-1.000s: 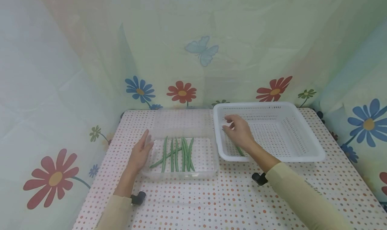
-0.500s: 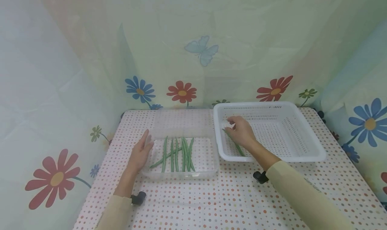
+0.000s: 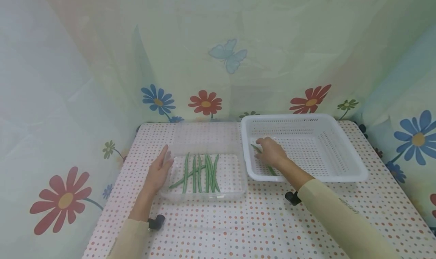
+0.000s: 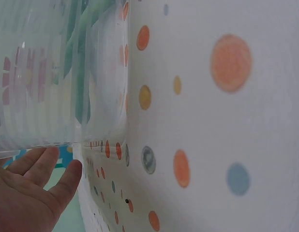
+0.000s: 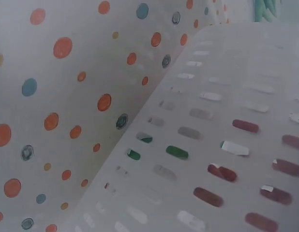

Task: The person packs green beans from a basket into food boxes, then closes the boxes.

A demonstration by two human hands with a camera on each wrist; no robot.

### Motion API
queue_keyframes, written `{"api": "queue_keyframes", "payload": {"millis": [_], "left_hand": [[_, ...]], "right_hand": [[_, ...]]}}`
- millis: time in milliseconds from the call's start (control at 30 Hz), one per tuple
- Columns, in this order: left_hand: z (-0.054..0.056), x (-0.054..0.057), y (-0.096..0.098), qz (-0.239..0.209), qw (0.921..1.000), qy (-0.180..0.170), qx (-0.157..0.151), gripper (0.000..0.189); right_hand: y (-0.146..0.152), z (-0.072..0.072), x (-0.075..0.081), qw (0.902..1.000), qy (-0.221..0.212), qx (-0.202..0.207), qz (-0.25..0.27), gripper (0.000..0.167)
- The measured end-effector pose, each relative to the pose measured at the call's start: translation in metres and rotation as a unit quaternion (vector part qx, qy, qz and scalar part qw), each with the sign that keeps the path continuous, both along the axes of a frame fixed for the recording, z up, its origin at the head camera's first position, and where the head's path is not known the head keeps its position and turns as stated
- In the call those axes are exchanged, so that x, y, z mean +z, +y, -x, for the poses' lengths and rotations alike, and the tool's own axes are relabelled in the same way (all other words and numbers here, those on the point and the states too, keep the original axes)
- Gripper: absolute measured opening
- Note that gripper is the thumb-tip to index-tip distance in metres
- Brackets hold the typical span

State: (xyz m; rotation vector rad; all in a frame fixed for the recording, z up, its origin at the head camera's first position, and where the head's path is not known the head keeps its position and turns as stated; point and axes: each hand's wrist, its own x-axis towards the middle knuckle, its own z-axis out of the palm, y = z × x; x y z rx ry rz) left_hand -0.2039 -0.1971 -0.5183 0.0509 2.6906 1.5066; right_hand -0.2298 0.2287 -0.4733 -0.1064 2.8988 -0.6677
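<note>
My left hand stands at the left side of a clear plastic clamshell box, its fingers extended along the wall. In the left wrist view, the fingertips are right at the box's ribbed side. Several green beans lie in the box, most of them lengthwise and one slanting across. Inside the white slotted basket, my right hand is low over a single green bean, thumb and fingers apart around it. The right wrist view shows mostly the basket wall, with green behind some slots.
The box's clear lid is folded back behind it. Box and basket stand side by side on a dotted tablecloth. A flowered backdrop rises behind and at both sides. Black wrist cameras are worn on the forearms.
My right hand has lowered and come slightly nearer over the bean in the basket, its thumb and fingers spreading around it. The left hand and the beans in the box stay put.
</note>
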Motion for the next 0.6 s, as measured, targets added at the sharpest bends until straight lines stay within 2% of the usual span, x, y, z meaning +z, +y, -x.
{"api": "queue_keyframes", "payload": {"millis": [200, 400, 600], "left_hand": [[-0.0003, 0.0006, 0.0001, -0.001, 1.0, 0.003, -0.001, 0.062], [0.0011, -0.0001, -0.0005, -0.002, 1.0, 0.002, -0.001, 0.062], [0.0004, -0.0001, -0.0005, -0.008, 1.0, 0.003, -0.001, 0.062]], "right_hand": [[0.0002, 0.0022, -0.0033, 0.9991, -0.02, 0.013, -0.036, 0.056], [-0.0022, 0.0004, -0.001, 0.9984, -0.024, 0.025, -0.045, 0.046], [-0.0066, -0.002, 0.0033, 0.9979, -0.033, 0.022, -0.051, 0.044]]}}
